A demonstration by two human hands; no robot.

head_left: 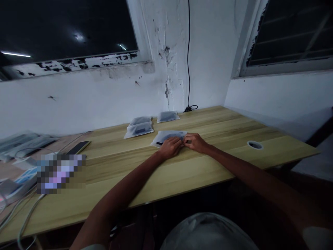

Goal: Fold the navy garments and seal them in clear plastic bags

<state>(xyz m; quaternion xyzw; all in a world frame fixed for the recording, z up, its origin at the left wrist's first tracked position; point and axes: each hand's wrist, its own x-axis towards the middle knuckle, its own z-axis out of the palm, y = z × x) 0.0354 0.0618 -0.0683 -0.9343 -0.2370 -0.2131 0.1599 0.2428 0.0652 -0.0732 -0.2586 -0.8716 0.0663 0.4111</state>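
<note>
A white plastered wall (104,100) is forming the background, its paint flaking in a cracked vertical strip. A broad wood-grain table (166,177) is standing against it, its yellowish, smooth-looking top showing darker streaks. A dark-paned window with a peeling pale frame (65,27) is occupying the upper left; a second dark window with a pale frame (293,34) is filling the upper right. Translucent grey plastic bags (28,146) are lying at the far left.

A flat, frosted plastic packet with dark contents (169,133) is lying on the table in front of the person. The left hand (171,147) is pressing over its near edge, fingers curled closed on the film. The right hand (195,142) is pinching the packet's right end, thumb and fingers drawn together, the two hands meeting at the fingertips.

Two overlapping frosted packets (140,129) are lying behind it to the left, and a single frosted packet (168,116) is lying near the wall. A dark rectangular phone (78,147) is resting at the left. A white round cable-hole ring (255,145) is sitting in the tabletop at right.
</note>
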